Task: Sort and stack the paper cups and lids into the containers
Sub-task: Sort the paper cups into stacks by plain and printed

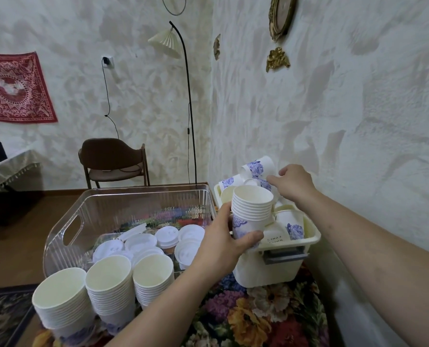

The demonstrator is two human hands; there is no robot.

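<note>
My left hand (224, 240) grips a stack of white paper cups (252, 209) with blue flower print, held upright over the near edge of a cream plastic bin (271, 270). Loose flowered cups (258, 167) lie jumbled in that bin. My right hand (292, 182) reaches into the pile, fingers pinching a tilted cup at its far side. A clear ribbed container (65, 236) on the left holds several white lids (167, 236). Three tall stacks of cups (108, 289) stand at its near end.
A floral tablecloth (246, 319) covers the table under both containers. The wall runs close along the right. A brown chair (113, 161) and a floor lamp (188, 108) stand behind; a cloth-covered table (5, 166) is at the far left.
</note>
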